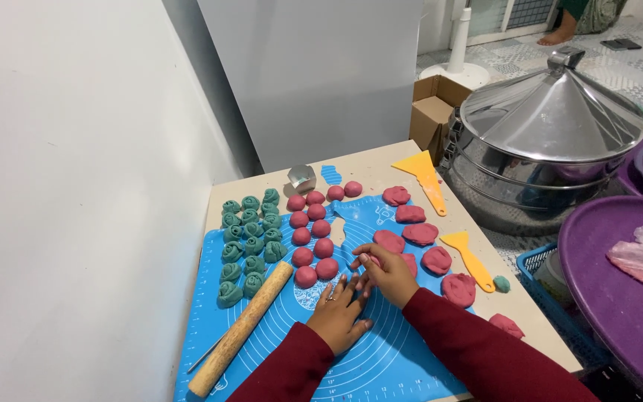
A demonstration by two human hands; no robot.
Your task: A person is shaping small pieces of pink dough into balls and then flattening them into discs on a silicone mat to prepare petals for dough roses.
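My left hand (338,315) lies flat, palm down, on the blue silicone mat (381,361), fingers spread. My right hand (387,269) rests just above it, fingers curled over a small pink dough piece (374,260) that is mostly hidden. Pink dough balls (314,242) sit in rows just beyond my hands. Flattened pink dough pieces (420,234) lie to the right. Green rose-shaped dough pieces (251,237) are grouped on the mat's left. A wooden rolling pin (241,327) lies diagonally at my left.
Two yellow scrapers (427,176) (469,257) lie on the table's right side, a metal cutter (301,179) at the back. A steel steamer with conical lid (548,126) stands right of the table, purple trays (623,290) nearer. A white wall is at left.
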